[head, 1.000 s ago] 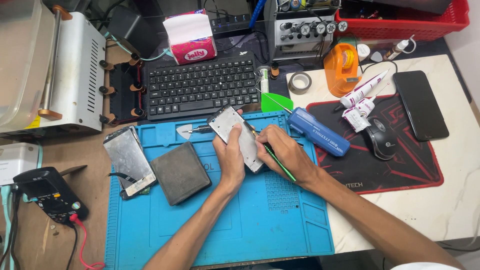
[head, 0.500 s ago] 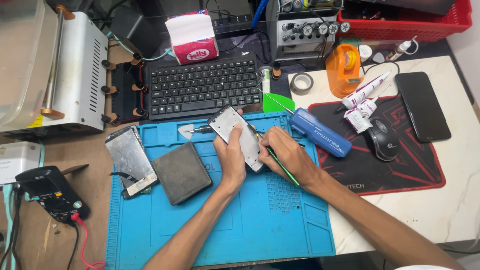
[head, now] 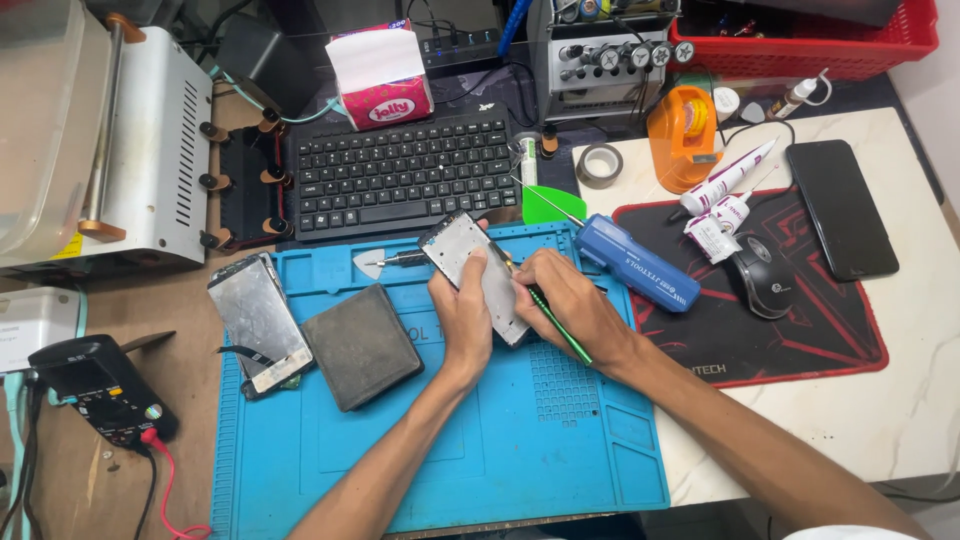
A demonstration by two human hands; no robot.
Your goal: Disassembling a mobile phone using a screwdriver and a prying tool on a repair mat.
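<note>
Head: L hand [head: 462, 318] holds phone frame [head: 476, 272]; R hand [head: 568, 308], green tool [head: 560, 325].

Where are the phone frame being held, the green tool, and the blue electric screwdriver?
phone frame [head: 462, 248], head view, on its bare upper half above the left thumb.
green tool [head: 560, 325], head view, on the shaft below the right hand's fingers.
blue electric screwdriver [head: 640, 265], head view, mid-body, lying on the mat edge.

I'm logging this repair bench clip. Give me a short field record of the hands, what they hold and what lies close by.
left hand: grips the phone frame, tilted above the blue mat
right hand: holds a green tool against the frame's edge
left of hands: dark square pad, detached phone screen
right of hands: blue electric screwdriver, mouse
behind: keyboard
</note>
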